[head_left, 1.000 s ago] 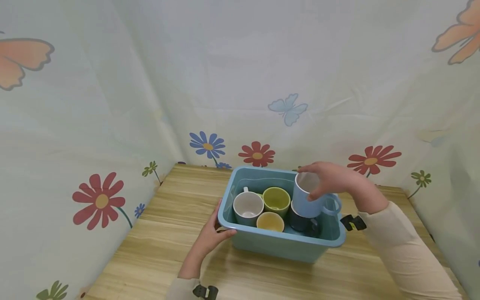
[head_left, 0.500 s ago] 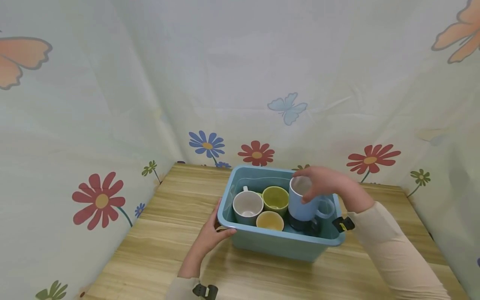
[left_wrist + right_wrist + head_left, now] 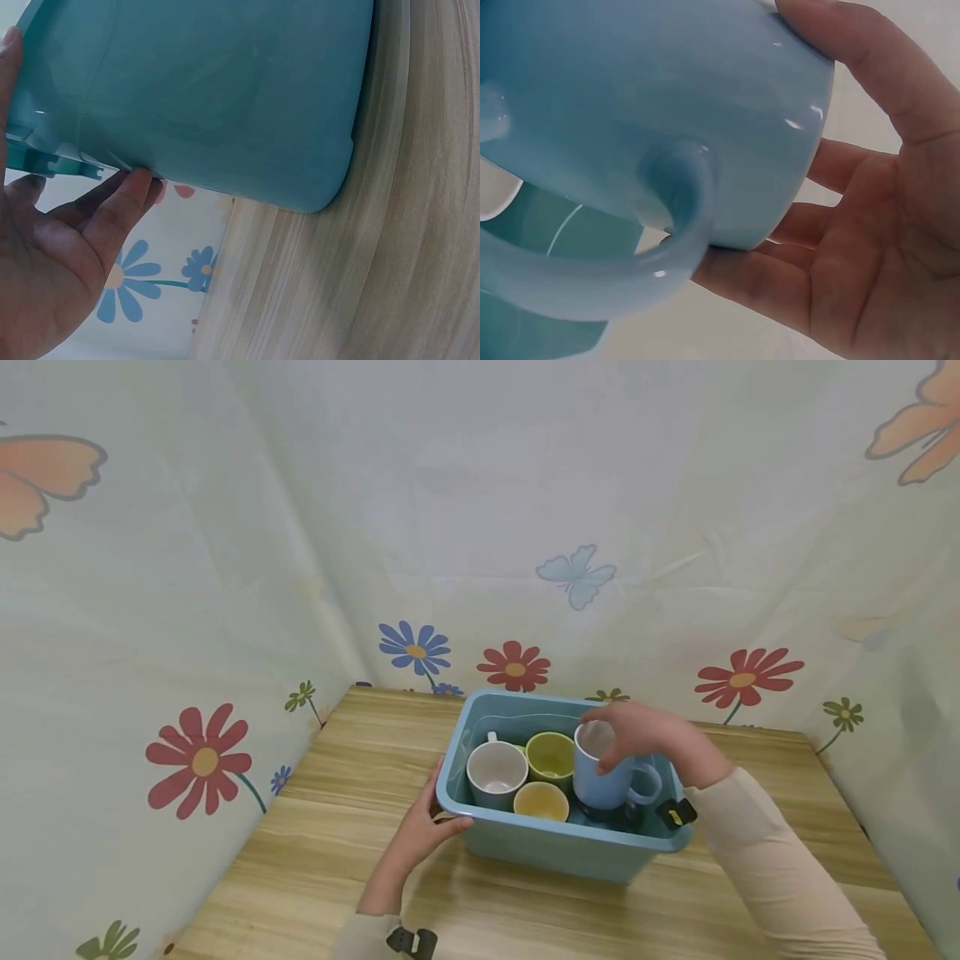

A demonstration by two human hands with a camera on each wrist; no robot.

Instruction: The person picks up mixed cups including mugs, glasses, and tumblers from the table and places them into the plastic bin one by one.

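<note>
My right hand [image 3: 641,733] holds a light blue mug [image 3: 602,781] by its rim, thumb on the near side and fingers on the far side. The mug is upright inside the right part of a teal plastic bin [image 3: 547,842], its handle [image 3: 615,281] pointing right. Below it, a dark mug [image 3: 628,818] is mostly hidden. My left hand [image 3: 420,837] grips the bin's left front corner, with the thumb along the front rim and fingertips [image 3: 135,180] against the end wall.
To the left in the bin stand a grey mug with a white inside [image 3: 497,775], a green mug [image 3: 552,760] and a yellow cup [image 3: 542,802]. The bin rests on a wooden table [image 3: 315,827]. A flower-printed curtain [image 3: 465,527] hangs behind.
My right hand has moved the light blue mug left and down, deeper into the bin over the dark mug. The left hand has stayed at the bin's corner.
</note>
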